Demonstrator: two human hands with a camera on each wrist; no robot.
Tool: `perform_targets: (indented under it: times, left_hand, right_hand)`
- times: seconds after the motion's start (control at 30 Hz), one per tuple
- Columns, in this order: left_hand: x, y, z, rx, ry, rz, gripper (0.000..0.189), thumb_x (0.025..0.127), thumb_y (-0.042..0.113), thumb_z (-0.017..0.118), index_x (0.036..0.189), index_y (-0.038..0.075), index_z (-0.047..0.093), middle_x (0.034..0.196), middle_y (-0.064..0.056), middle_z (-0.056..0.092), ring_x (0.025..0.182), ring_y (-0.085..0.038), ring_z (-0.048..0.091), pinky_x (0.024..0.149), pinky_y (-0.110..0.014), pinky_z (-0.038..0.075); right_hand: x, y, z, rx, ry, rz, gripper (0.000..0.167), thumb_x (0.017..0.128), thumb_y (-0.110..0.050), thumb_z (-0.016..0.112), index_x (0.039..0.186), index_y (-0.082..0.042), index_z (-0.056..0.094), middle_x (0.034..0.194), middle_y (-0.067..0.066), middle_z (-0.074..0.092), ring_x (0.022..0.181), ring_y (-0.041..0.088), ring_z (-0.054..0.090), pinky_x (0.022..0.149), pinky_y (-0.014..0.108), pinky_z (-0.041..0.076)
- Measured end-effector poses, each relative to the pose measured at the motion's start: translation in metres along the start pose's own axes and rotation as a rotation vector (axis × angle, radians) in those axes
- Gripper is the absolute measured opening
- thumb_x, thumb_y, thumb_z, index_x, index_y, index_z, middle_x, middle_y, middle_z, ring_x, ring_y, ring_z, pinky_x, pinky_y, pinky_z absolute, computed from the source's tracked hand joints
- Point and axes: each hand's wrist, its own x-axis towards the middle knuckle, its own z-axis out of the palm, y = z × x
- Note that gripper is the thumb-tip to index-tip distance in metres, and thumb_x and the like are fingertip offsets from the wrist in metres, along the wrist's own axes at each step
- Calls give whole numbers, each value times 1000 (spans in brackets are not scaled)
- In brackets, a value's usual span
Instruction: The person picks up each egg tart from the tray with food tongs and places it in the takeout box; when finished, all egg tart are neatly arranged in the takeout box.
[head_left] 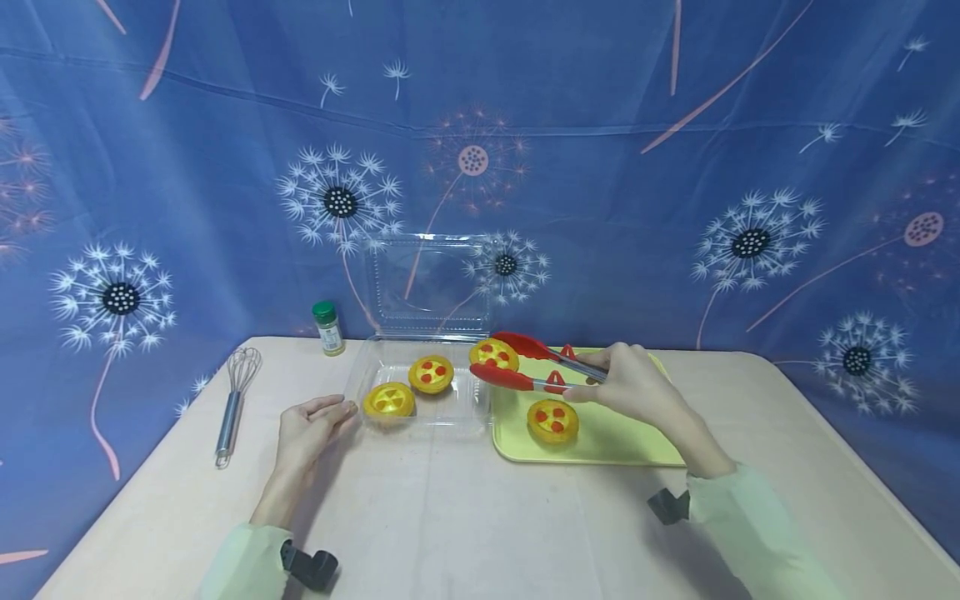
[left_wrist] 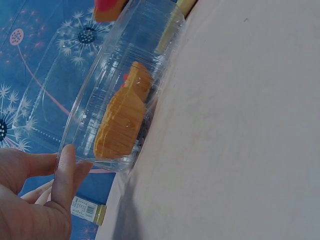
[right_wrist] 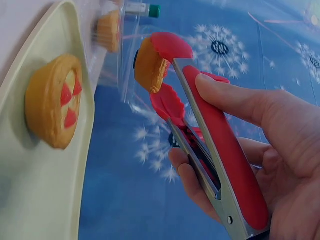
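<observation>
My right hand (head_left: pixel 637 383) grips metal tongs (right_wrist: pixel 227 157) with red tips. Between those tips is a yellow egg tart (head_left: pixel 492 352) with red pieces on top, raised over the border between container and tray. My left hand (head_left: pixel 309 433) pinches the near left rim of a clear plastic container (head_left: pixel 468 402), whose lid (head_left: pixel 431 283) stands up behind it. Inside the container lie a plain yellow tart (head_left: pixel 388 401) and a red-topped tart (head_left: pixel 431 375). Another red-topped tart (head_left: pixel 552 422) sits on the pale yellow tray (head_left: pixel 622 437) below the tongs.
A whisk (head_left: pixel 234 400) lies at the left side of the table. Behind it, near the back edge, stands a small green-capped bottle (head_left: pixel 328 329). A blue curtain with dandelion prints (head_left: pixel 600 208) hangs behind the table.
</observation>
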Motion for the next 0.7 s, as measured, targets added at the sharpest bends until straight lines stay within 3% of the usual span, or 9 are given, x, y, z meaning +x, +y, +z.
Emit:
perform_targets:
  times: [0.37, 0.43, 0.53, 0.6, 0.63, 0.7]
  left_hand:
    - [0, 0, 0, -43, -19, -8, 45, 96, 5, 58, 133, -17, 45, 118, -24, 65, 82, -1, 69, 81, -18, 59]
    - [1, -1, 0, -46, -19, -3, 44, 96, 4, 57, 132, -18, 45, 118, -24, 65, 81, 0, 68, 81, -18, 59]
    - [1, -2, 0, -44, -14, 6, 43, 96, 4, 57, 132, -18, 45, 116, -24, 66, 78, 1, 68, 80, -18, 59]
    - [2, -2, 0, -44, -15, 13, 43, 96, 4, 56, 132, -18, 45, 117, -24, 65, 77, 2, 68, 80, -18, 59]
    - [2, -2, 0, -45, -14, 15, 43, 96, 3, 56, 132, -18, 45, 118, -24, 64, 77, 2, 68, 80, -19, 59]
    - [2, -2, 0, -52, -15, 16, 43, 96, 3, 56, 132, -18, 45, 118, -24, 63, 76, 2, 68, 81, -19, 59]
  right_hand:
    - [24, -32, 17, -111, -52, -76, 64, 73, -32, 86, 126, -3, 64, 43, -7, 24, 41, 10, 13, 39, 20, 12]
    - [28, -37, 19, -142, -73, -80, 63, 73, -33, 86, 124, -3, 65, 42, -3, 30, 40, 10, 14, 39, 20, 13]
    - [33, -45, 23, -194, -88, -105, 57, 72, -33, 87, 117, -3, 70, 48, 4, 52, 39, 10, 15, 40, 20, 12]
    - [36, -49, 24, -231, -82, -128, 50, 71, -33, 87, 109, -2, 74, 52, 5, 57, 40, 10, 14, 40, 20, 11]
    - [37, -52, 25, -252, -79, -139, 43, 71, -33, 88, 98, -2, 76, 52, 4, 57, 41, 10, 14, 41, 21, 11]
    - [38, -56, 25, -291, -75, -160, 32, 71, -33, 88, 75, -5, 72, 44, -2, 39, 43, 10, 13, 42, 22, 9]
